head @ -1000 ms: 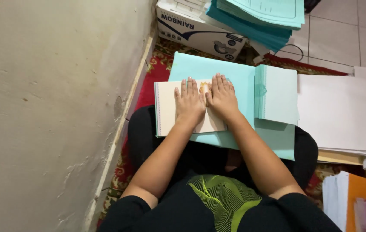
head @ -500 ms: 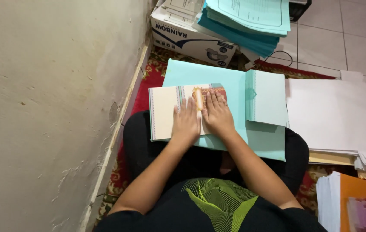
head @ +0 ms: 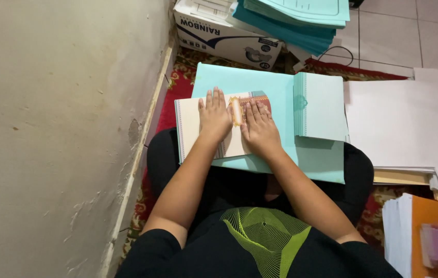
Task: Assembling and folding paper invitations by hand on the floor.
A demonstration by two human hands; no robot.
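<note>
Both hands lie flat and open on the cream booklet [head: 193, 128] in the lap, left hand [head: 214, 116] at 9 o'clock of right hand [head: 259, 128], pinning it to the teal folder [head: 281, 92]. At 12 o'clock, a cardboard box [head: 224, 36].

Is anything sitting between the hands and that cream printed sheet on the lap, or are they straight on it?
Nothing visible is in the way. The left hand and right hand both lie flat, palms down, directly on the cream printed sheet, which rests on the light blue folder. The folded blue stack sits off to the right, apart from both hands.
</note>
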